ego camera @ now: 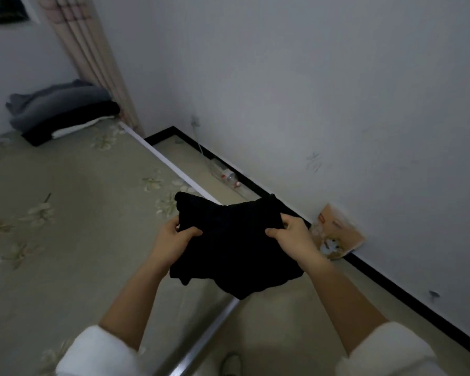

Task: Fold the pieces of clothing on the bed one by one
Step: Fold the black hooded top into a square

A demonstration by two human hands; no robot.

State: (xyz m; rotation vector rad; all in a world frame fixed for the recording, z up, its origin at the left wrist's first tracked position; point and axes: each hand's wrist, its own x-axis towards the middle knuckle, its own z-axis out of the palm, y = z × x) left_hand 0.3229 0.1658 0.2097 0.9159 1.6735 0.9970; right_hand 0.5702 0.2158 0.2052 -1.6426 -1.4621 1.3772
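A black garment (pixel 234 240), partly folded into a thick bundle, hangs in the air over the bed's right edge. My left hand (pixel 175 237) grips its left side and my right hand (pixel 291 234) grips its right side, thumbs on top. Its lower edge droops below my hands. The bed (pixel 65 213) has a pale floral cover and fills the left of the view. At the bed's far corner lies a stack of folded clothes (pixel 63 112), grey on top, then black, then white.
A white wall runs along the right with a black skirting board (pixel 391 291). In the narrow floor gap lie a plastic bottle (pixel 225 173) and a brown paper bag (pixel 337 232). A striped curtain (pixel 92 58) hangs behind the stack. A shoe (pixel 231 363) shows at the bottom.
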